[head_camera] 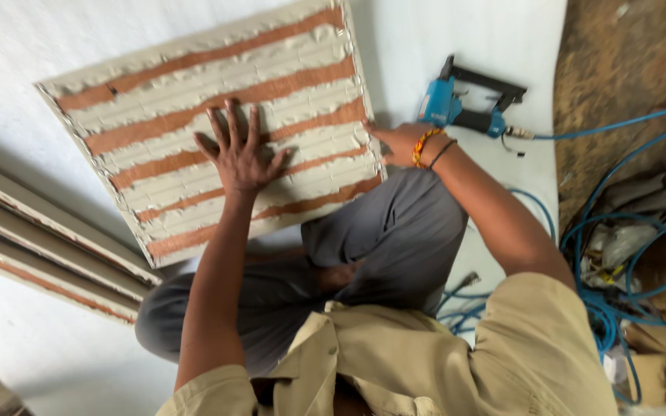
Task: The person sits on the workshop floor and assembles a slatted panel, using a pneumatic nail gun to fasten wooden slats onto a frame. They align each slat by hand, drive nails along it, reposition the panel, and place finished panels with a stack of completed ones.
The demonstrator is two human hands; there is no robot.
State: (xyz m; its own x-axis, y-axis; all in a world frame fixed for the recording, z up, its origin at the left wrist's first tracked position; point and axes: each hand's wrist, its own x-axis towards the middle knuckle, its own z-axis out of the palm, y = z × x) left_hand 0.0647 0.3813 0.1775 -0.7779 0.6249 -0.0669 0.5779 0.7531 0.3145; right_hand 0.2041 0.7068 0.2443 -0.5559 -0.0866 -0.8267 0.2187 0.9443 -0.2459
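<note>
A square cream panel [194,100] with ribbed rows and orange-brown stripes lies on a white surface. My left hand [239,154] presses flat on its lower middle, fingers spread, holding nothing. My right hand [398,142] grips the panel's right edge; an orange bead bracelet and a black band circle the wrist. A blue and black pneumatic nail gun [464,104] lies just beyond my right hand, apart from it. I am squatting, with my grey-trousered knees below the panel.
Long cream mouldings with brown stripes [48,246] lie at the left. Blue air hoses [618,239] coil at the right over a brown board [618,69], among scraps and cardboard pieces [649,362].
</note>
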